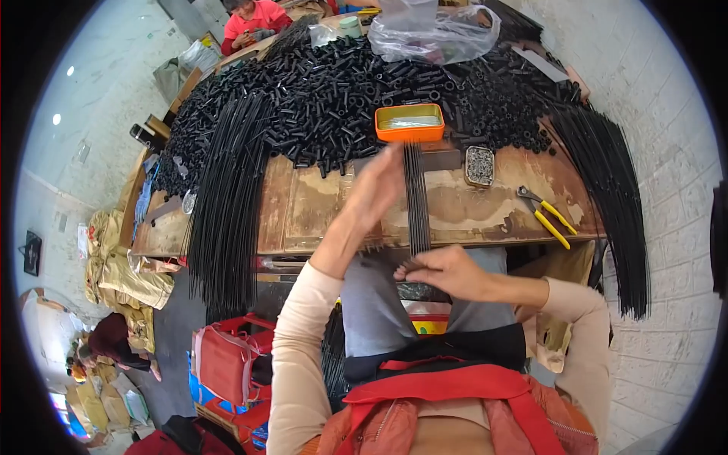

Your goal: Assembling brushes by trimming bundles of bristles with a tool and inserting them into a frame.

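A narrow row of thin black rods (416, 199) lies across the table's front edge, pointing toward me. Beside its far part is my left hand (375, 186), smeared by motion, so its fingers cannot be read. Close to the rods' near ends, over my lap, my right hand (449, 273) has its fingers pressed together. Whatever is pinched there is too small and blurred to name. Just past the rods' far ends stands an orange tin (409, 134) with thin pale pieces in it. A small box of tiny metal parts (479, 166) sits to its right.
Yellow-handled pliers (547, 215) rest on the wooden table (303, 205). Long black rod bundles hang over its edge at left (227, 205) and right (607, 189). Black tube pieces (303, 98) are heaped behind, with a plastic bag (432, 34). Another person (254, 23) sits at the far side.
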The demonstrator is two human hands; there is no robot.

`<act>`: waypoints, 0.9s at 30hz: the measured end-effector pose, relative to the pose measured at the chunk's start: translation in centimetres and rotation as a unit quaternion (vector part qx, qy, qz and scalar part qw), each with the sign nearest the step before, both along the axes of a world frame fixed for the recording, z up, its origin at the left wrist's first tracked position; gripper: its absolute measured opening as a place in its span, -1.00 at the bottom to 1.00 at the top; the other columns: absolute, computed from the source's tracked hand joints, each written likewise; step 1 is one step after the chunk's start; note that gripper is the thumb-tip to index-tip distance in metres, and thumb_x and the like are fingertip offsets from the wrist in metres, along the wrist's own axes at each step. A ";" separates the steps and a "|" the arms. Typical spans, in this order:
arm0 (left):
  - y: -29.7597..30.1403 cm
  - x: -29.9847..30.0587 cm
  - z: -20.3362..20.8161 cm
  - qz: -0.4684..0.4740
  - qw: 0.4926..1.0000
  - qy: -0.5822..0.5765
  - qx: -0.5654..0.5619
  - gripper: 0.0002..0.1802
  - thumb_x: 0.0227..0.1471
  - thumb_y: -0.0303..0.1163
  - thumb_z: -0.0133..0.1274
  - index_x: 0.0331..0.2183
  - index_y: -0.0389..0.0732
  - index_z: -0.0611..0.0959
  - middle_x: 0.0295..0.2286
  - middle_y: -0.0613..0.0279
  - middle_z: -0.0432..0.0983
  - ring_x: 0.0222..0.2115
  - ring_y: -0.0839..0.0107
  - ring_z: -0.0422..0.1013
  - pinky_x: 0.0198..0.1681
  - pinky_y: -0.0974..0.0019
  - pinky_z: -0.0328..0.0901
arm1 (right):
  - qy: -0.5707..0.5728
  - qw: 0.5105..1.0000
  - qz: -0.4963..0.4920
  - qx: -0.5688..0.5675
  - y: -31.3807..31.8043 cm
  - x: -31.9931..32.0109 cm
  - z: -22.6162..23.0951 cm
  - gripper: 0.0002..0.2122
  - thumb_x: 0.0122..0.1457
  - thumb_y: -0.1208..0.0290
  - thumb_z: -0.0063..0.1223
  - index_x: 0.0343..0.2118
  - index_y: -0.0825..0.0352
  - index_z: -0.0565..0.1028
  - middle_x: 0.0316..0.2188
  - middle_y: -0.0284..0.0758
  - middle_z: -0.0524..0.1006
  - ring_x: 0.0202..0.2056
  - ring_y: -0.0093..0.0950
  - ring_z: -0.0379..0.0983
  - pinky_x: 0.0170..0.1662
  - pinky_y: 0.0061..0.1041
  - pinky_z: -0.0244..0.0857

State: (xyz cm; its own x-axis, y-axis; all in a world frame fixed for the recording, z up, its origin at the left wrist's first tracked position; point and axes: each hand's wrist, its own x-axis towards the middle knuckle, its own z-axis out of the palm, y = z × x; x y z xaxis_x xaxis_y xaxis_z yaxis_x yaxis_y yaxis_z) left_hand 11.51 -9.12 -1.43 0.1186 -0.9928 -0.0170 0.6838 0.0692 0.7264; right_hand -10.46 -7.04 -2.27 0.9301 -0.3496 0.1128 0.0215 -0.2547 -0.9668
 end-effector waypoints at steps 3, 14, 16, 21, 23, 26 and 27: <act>0.2 1.9 -0.7 0.165 0.969 -0.184 -0.025 -0.50 0.25 -0.30 -0.10 0.14 -0.36 0.32 0.09 0.01 0.34 0.08 0.28 0.32 0.19 0.20 0.16 | 0.015 1.000 -0.015 0.000 -2.0 1.4 0.6 -0.78 0.16 0.45 0.14 -0.16 0.40 0.58 -0.29 -0.25 0.64 -0.27 -0.67 0.52 -0.17 -0.60 0.38; 12.7 -8.0 11.5 0.098 0.907 -0.411 -0.008 -0.78 0.11 -0.66 0.01 -0.16 -0.47 0.59 -0.21 -0.02 0.57 -0.19 0.28 0.52 -0.06 0.25 0.46 | -0.072 0.995 -0.040 -0.060 -3.1 0.7 -0.9 -0.79 0.15 0.55 0.11 -0.13 0.34 0.57 -0.27 -0.23 0.62 -0.22 -0.45 0.58 -0.13 -0.50 0.42; 12.9 -8.6 10.1 0.125 0.905 -0.404 -0.039 -0.78 0.12 -0.67 -0.01 -0.16 -0.48 0.58 -0.20 -0.05 0.56 -0.17 0.24 0.52 -0.03 0.21 0.45 | -0.083 0.993 -0.039 -0.070 -3.1 0.9 -1.7 -0.79 0.13 0.56 0.12 -0.14 0.34 0.57 -0.27 -0.23 0.62 -0.23 -0.45 0.58 -0.13 -0.50 0.42; 13.3 -7.8 9.3 0.113 0.897 -0.426 -0.016 -0.75 0.09 -0.72 0.02 -0.14 -0.47 0.57 -0.18 -0.10 0.56 -0.13 0.21 0.51 0.01 0.22 0.40 | -0.123 0.990 -0.017 -0.065 -3.7 0.9 -3.4 -0.68 0.11 0.51 0.17 -0.04 0.34 0.51 -0.18 -0.28 0.59 -0.13 -0.43 0.53 -0.05 -0.47 0.38; 13.1 -8.1 9.2 0.097 0.916 -0.386 -0.055 -0.73 0.06 -0.75 0.02 -0.14 -0.46 0.58 -0.18 -0.07 0.57 -0.13 0.23 0.51 0.01 0.25 0.39 | -0.119 0.987 -0.016 -0.105 -4.5 -0.1 -0.7 -0.64 0.15 0.44 0.13 0.02 0.34 0.46 -0.13 -0.28 0.57 -0.10 -0.45 0.51 -0.03 -0.48 0.37; 12.6 -8.4 8.8 0.070 0.913 -0.396 -0.074 -0.69 0.04 -0.78 0.01 -0.13 -0.43 0.59 -0.16 -0.07 0.56 -0.11 0.24 0.50 0.03 0.26 0.38 | -0.091 0.987 -0.046 -0.123 -8.0 -0.2 3.0 -0.76 0.22 0.39 0.03 -0.08 0.36 0.50 -0.26 -0.28 0.60 -0.22 -0.48 0.54 -0.11 -0.47 0.39; 12.7 -8.3 8.6 0.075 0.911 -0.401 -0.068 -0.69 0.04 -0.78 0.01 -0.13 -0.43 0.59 -0.16 -0.07 0.56 -0.11 0.24 0.50 0.03 0.26 0.38 | -0.052 0.989 -0.042 -0.134 -9.8 0.9 3.9 -0.80 0.25 0.39 0.00 -0.17 0.38 0.53 -0.31 -0.29 0.61 -0.24 -0.48 0.55 -0.10 -0.45 0.38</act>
State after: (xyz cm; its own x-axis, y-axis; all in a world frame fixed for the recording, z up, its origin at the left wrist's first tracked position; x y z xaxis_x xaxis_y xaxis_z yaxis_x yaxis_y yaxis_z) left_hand 3.25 3.55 7.20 0.1731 -0.9508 0.2569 -0.0868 0.2451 0.9656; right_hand -9.56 -16.84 1.65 0.8780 -0.3691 0.3048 0.0845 -0.5072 -0.8577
